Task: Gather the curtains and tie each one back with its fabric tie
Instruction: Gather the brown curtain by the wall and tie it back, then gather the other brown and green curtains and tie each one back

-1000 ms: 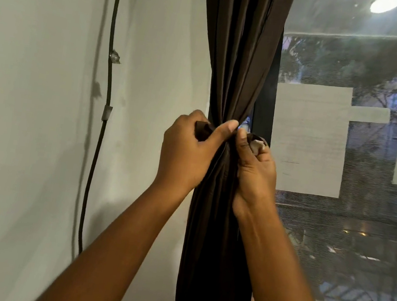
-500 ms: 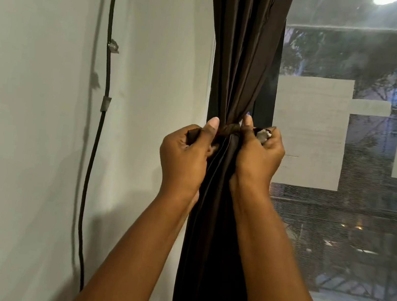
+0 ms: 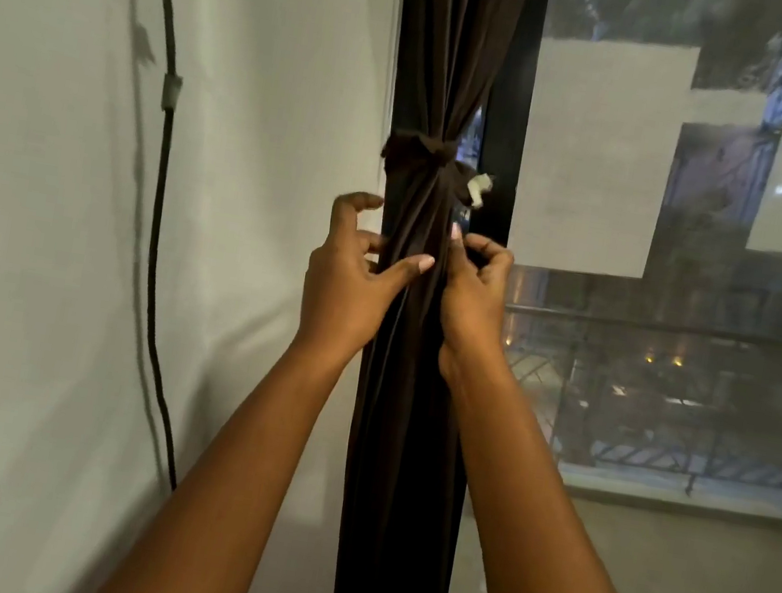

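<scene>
The dark brown curtain (image 3: 406,400) hangs gathered into a narrow column beside the window frame. Its matching fabric tie (image 3: 409,146) is wrapped round it and knotted at the front right, with a small white tag (image 3: 478,188) on the loose end. Both hands are below the tie and off it. My left hand (image 3: 347,284) has its fingers spread at the curtain's left edge, and its thumb lies across the front folds. My right hand (image 3: 476,288) is at the right edge with loosely curled fingers and its thumb tip against the fabric. I see nothing held in it.
A white wall (image 3: 255,174) is on the left, with a black cable (image 3: 161,191) clipped down it. On the right is a black window frame (image 3: 511,86) and a glass pane (image 3: 669,388) with pale sheets (image 3: 597,159) stuck on. Railings and lights show outside.
Both hands have let go of the tie and dropped below it. The knotted tie stays round the curtain. The view has tilted downward.
</scene>
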